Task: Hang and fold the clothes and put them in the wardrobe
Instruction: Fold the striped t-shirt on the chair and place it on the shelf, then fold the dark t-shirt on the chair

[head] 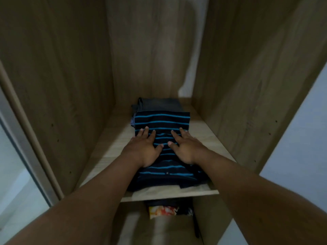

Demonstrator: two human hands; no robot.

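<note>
A folded dark navy shirt with thin blue stripes (163,138) lay at the centre of the frame on the pale wooden wardrobe shelf (113,149), and was pressed flat by the left hand (144,147) and the right hand (185,147), fingers straight and spread, nothing gripped. A folded grey garment (159,104) was seen just behind it. The step would probably be best done if the shirt were pushed back evenly, both palms kept flat, so the folds were not rucked.

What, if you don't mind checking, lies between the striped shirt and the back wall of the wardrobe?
In the head view, a folded grey garment lies behind the striped shirt, before the back wall.
</note>
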